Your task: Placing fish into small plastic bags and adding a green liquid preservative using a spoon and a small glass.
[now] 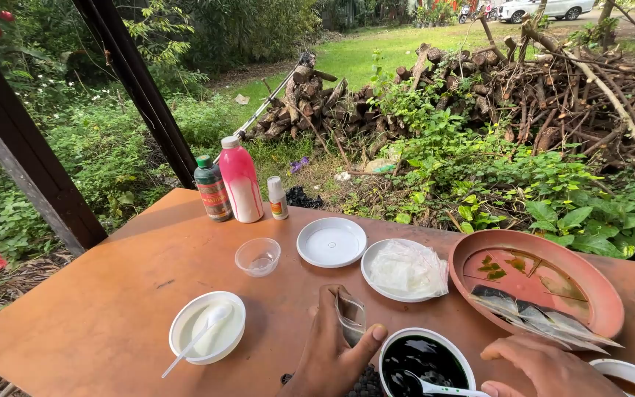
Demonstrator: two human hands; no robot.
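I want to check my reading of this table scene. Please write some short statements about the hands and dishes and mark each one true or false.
1. The left hand holds a small clear packet. True.
2. The bowl of dark liquid has no spoon in it. False: a white spoon lies in it.
3. Fish lie in the brown clay dish. True.
4. The pink bottle lies on its side. False: it stands upright beside the dark bottle.
5. The right hand rests near the dark bowl, holding nothing visible. True.
6. The small clear cup sits on the white lid. False: they are apart.
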